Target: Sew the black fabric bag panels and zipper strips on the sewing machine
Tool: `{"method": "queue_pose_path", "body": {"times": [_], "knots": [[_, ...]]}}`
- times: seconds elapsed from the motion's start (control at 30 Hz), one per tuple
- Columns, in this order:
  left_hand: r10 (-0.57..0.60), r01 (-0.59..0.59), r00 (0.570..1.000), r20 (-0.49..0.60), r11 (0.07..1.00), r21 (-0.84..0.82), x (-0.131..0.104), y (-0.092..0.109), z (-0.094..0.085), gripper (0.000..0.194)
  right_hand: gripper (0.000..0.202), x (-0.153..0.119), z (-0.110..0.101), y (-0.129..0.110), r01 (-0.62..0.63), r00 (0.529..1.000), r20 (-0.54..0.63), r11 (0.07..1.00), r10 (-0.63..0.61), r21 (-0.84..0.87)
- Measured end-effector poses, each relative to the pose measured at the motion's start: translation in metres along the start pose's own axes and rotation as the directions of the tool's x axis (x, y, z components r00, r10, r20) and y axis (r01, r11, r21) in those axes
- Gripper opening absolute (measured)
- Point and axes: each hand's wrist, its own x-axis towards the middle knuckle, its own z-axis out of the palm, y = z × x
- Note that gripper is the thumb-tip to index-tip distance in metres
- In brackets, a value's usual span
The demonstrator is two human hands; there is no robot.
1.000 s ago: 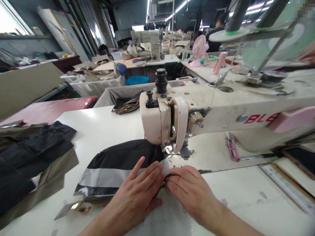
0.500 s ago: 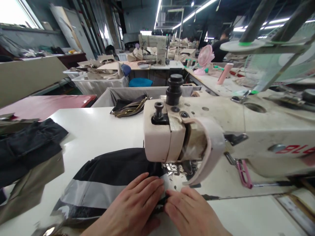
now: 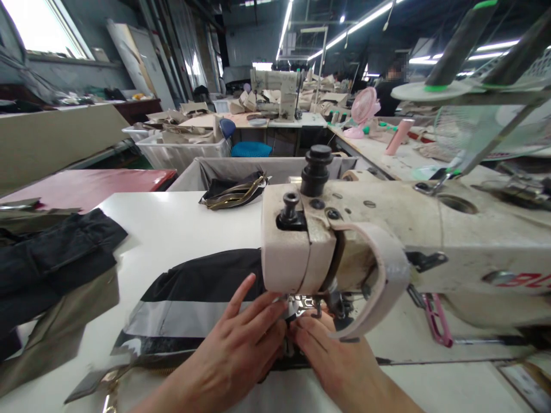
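Cloth [image 3: 185, 315] at machine [image 3: 286, 258]: looks mid-seam

Cloth sits lower centre of frame, right edge by the foot [image 3: 305, 303]. Left hand [image 3: 249, 335] palm-down on it, fingers stretched, little finger raised; right hand [image 3: 322, 347] has fingers bunched at the edge, can't tell if pinching. Grey band and zip [image 3: 159, 371] seem already on, lower left; edge near foot probably unfinished. Stitched length unclear. Needle can't be made out; zip's gold end cut off at bottom.
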Motion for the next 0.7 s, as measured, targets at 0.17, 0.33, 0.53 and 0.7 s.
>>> {"method": "queue_pose_path", "body": {"times": [0.17, 0.33, 0.53, 0.7], "knots": [[-0.060, 0.058, 0.998, -0.031, 0.996, -0.069, 0.000, 0.004, 0.012, 0.022, 0.021, 0.005, -0.005, 0.005, -0.043, 0.999, -0.009, 0.996, 0.044, 0.075], [-0.027, 0.027, 0.999, -0.043, 1.000, -0.014, 0.004, 0.007, 0.012, 0.025, 0.022, 0.016, -0.011, 0.003, -0.057, 0.997, -0.045, 0.991, 0.063, 0.121], [0.122, -0.126, 0.992, 0.037, 0.983, 0.136, 0.008, 0.008, 0.008, 0.022, 0.031, -0.003, -0.017, 0.006, -0.151, 0.982, -0.066, 0.946, 0.177, 0.286], [0.090, -0.096, 0.993, 0.078, 0.992, 0.083, 0.009, 0.009, 0.006, 0.021, 0.038, -0.027, -0.021, 0.004, -0.263, 0.964, 0.062, 0.897, 0.258, 0.354]]}}
